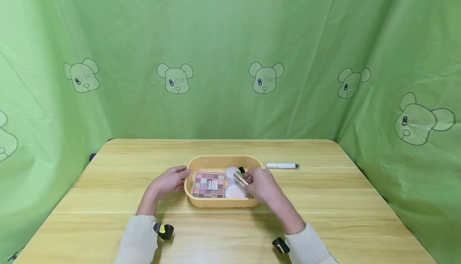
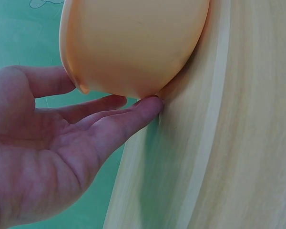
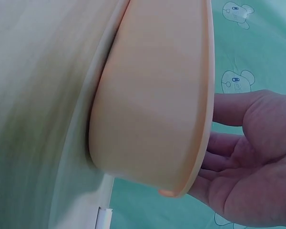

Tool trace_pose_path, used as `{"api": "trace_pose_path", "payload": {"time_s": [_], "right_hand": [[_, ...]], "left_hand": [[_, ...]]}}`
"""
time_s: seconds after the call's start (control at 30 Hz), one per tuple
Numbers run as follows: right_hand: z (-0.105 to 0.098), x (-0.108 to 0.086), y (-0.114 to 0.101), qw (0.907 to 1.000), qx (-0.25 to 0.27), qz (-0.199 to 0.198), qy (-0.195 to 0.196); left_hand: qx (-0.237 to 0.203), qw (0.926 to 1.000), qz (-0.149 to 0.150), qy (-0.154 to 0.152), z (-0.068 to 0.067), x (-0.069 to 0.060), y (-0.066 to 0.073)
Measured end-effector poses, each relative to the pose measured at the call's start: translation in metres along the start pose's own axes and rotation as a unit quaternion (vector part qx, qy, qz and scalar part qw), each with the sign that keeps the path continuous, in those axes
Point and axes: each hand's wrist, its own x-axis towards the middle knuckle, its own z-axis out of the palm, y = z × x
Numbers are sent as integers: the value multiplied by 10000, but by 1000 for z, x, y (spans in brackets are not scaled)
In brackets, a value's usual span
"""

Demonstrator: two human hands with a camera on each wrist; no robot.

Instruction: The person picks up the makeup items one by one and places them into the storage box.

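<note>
An orange-yellow plastic basket rests on the table. My left hand holds the basket's left end, with one digit at the rim and others against the outer wall, as the left wrist view shows. Over the basket's right end, my right hand pinches a gold lipstick tube; its fingertips are hidden behind the wall in the right wrist view. Inside lie an eyeshadow palette lettered "BACK", a round pale pink case and a round clear-lidded compact. A small black item shows partly beside the right hand.
A slim white tube with a dark end lies on the wooden table, just right of the basket. Green curtains printed with bear heads hang around the back and sides.
</note>
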Motion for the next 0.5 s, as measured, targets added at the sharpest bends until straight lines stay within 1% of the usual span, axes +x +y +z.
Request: {"api": "trace_pose_path", "payload": {"time_s": [0.17, 0.5], "right_hand": [[2, 1, 0, 9999, 0, 56, -84], [1, -1, 0, 9992, -226, 292, -133]], "left_hand": [[50, 10000, -16, 30, 0, 0, 1], [58, 10000, -6, -32, 0, -1, 1]]}}
